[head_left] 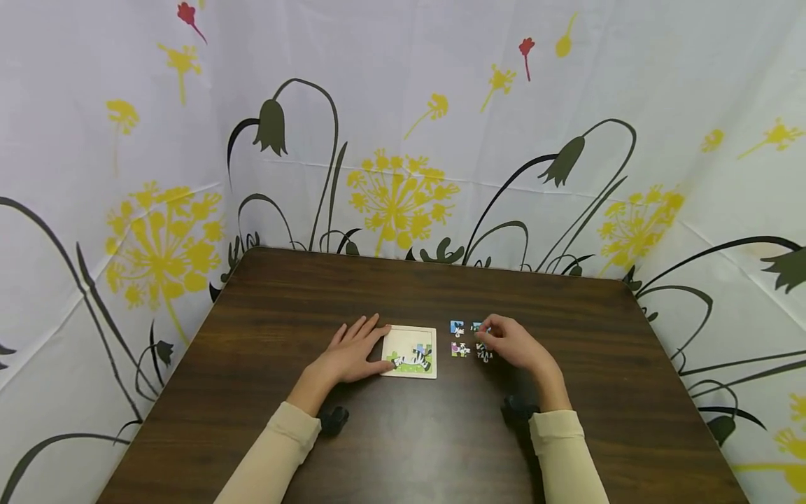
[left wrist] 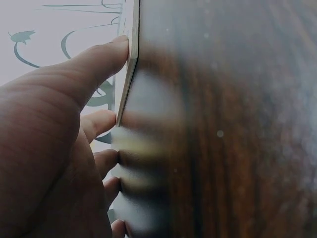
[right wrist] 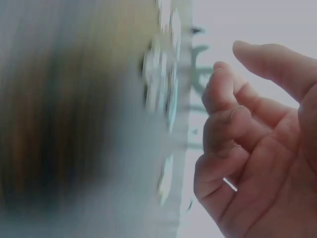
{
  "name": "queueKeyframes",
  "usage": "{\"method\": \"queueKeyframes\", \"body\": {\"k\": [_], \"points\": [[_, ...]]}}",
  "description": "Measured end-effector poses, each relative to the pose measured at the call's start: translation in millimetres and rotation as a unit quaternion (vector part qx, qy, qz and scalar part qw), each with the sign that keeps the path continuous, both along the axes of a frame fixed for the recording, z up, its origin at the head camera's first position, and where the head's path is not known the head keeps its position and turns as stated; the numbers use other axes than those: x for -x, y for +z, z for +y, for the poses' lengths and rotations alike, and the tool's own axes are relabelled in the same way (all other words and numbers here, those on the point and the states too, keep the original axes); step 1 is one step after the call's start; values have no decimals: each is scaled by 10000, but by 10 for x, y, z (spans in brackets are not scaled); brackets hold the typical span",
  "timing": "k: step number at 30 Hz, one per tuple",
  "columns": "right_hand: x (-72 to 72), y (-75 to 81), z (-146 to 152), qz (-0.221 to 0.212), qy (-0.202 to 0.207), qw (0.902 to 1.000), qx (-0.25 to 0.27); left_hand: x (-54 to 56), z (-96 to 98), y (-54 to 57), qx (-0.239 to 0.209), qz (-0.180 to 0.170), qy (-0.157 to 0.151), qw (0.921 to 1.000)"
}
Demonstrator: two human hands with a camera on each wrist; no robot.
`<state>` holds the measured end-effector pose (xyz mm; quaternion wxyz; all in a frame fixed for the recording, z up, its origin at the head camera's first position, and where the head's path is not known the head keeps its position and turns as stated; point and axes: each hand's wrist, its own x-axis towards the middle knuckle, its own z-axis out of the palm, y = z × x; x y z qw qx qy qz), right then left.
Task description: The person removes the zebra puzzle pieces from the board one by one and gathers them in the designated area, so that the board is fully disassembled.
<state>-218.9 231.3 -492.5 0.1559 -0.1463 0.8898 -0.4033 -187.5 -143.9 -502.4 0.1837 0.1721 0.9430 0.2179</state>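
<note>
A square wooden puzzle tray [head_left: 409, 330] lies on the table, with a zebra picture partly filled in along its lower part and right side. My left hand [head_left: 352, 353] has its fingers spread, the thumb and index finger touching the tray's left edge; in the left wrist view the thumb rests on the tray's side [left wrist: 132, 44]. Right of the tray lie several loose puzzle pieces, among them a blue-topped piece [head_left: 456, 327] and a pink-and-green piece [head_left: 460, 349]. My right hand [head_left: 513, 343] hovers over the right-hand pieces, fingers bent, thumb and index tips apart in the right wrist view.
A dark wood-grain table [head_left: 415, 434] carries everything. Behind it hangs a white curtain [head_left: 390, 70] printed with flowers. Dark wrist devices [head_left: 334, 421] show below both hands.
</note>
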Motion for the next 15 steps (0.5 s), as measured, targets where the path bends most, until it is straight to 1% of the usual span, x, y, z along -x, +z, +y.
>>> {"method": "queueKeyframes", "body": {"k": [4, 8, 12, 15], "points": [[-54, 21, -350, 119, 382, 9991, -156, -16, -20, -10, 54, 0, 14, 10000], [-55, 20, -667, 180, 715, 9965, -385, -11, -10, -4, 66, 30, 30, 10000], [-27, 2, -893, 215, 957, 9933, -618, -4, 7, 14, 18, 15, 24, 10000], [-30, -16, -1001, 144, 1047, 9919, -709, -7, 7, 11, -42, -53, 25, 10000]]}}
